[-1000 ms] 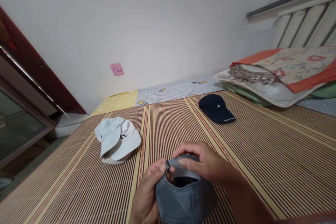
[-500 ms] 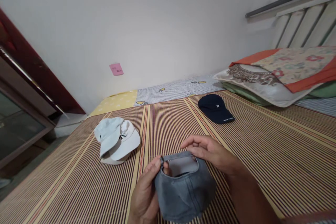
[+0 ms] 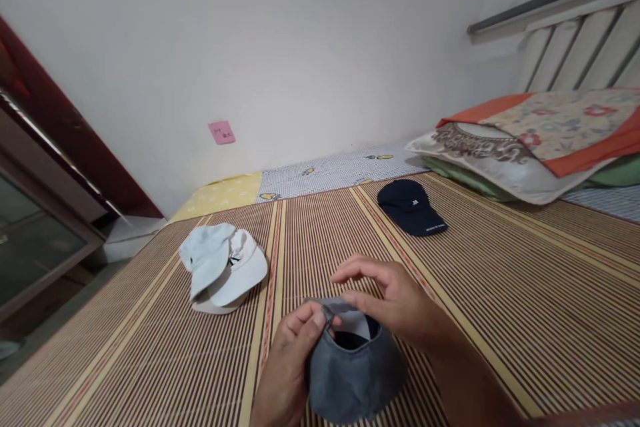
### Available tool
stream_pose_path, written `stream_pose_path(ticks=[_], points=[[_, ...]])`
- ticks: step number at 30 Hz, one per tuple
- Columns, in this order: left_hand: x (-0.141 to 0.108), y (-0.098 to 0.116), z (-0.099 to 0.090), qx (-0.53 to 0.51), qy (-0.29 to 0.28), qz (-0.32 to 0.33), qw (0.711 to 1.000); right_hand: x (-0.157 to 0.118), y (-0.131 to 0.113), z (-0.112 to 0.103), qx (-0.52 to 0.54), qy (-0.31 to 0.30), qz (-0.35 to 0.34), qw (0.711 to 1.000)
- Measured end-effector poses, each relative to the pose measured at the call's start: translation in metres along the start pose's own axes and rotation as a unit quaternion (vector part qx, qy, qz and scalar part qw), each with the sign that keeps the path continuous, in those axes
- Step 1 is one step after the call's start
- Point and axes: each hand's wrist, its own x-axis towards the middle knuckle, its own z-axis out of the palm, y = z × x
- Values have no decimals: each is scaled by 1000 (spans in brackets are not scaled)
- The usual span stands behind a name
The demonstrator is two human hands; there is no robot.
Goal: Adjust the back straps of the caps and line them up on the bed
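Note:
A grey-blue baseball cap point(image 3: 355, 380) is close to me at the bottom middle, its rear opening facing up and away. My left hand point(image 3: 290, 357) pinches the edge of that opening at its left end, by the strap. Above the cap's right side is my right hand point(image 3: 387, 293), fingers spread and curved, the thumb close to the strap; whether it touches cannot be told. To the left, a pale blue cap point(image 3: 205, 250) overlaps a white cap point(image 3: 245, 273) with a dark letter on it. Farther off on the right lies a navy cap point(image 3: 407, 207), brim toward me.
A striped bamboo mat point(image 3: 320, 233) covers the bed under the caps. Pillows point(image 3: 500, 167) are stacked at the right, below a radiator point(image 3: 580, 47). A white wall point(image 3: 320, 67) with a pink note point(image 3: 221, 132) rises behind. A glass-fronted cabinet point(image 3: 40, 240) is at the left.
The strap has swung to the left, away from the cap's right side, and the rear opening gapes wider. My right hand has shifted slightly left, with its fingers more apart.

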Motion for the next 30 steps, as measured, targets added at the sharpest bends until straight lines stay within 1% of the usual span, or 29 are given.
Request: stream_pose_path(ticks=[3, 6, 7, 8, 11, 12, 13, 15, 17, 19, 21, 23, 26, 28, 30], points=[[0, -2, 1, 17, -12, 3, 1000, -2, -10, 11, 27, -70, -20, 997], [0, -1, 0, 43, -26, 1, 999, -1, -11, 14, 31, -103, -23, 994], [0, -1, -2, 51, -21, 0, 998, -1, -11, 14, 27, -108, -20, 994], [0, -3, -4, 56, -5, 1, 998, -1, -10, 14, 22, -112, -12, 993], [0, -9, -13, 55, 65, 1, 996, -2, -11, 12, 2, -117, 8, 993], [-1, -11, -16, 48, 76, -1, 996, -3, -11, 12, -5, -117, 10, 993], [-1, -13, -18, 38, 75, -4, 996, -3, -12, 12, -11, -116, 8, 993], [-2, -13, -19, 11, 44, -8, 999, -3, -12, 11, -19, -110, 1, 994], [-3, -11, -16, -3, -10, -10, 1000, -2, -11, 11, -22, -100, -1, 995], [-3, -6, -10, 5, -60, -17, 998, -1, -10, 10, -27, -91, 0, 995], [-3, -2, -3, 21, -91, -20, 995, -2, -9, 9, -33, -91, 0, 995], [-1, 0, 0, 26, -108, -21, 994, -3, -10, 8, -39, -106, -7, 994], [1, -1, -1, 29, -121, -23, 992, -5, -10, 8, -43, -126, -7, 991], [2, -4, -4, 37, -115, -24, 992, -5, -9, 9, -30, -124, -1, 992], [3, -6, -6, 42, -106, -30, 993, -4, -7, 10, 9, -121, 0, 993]])
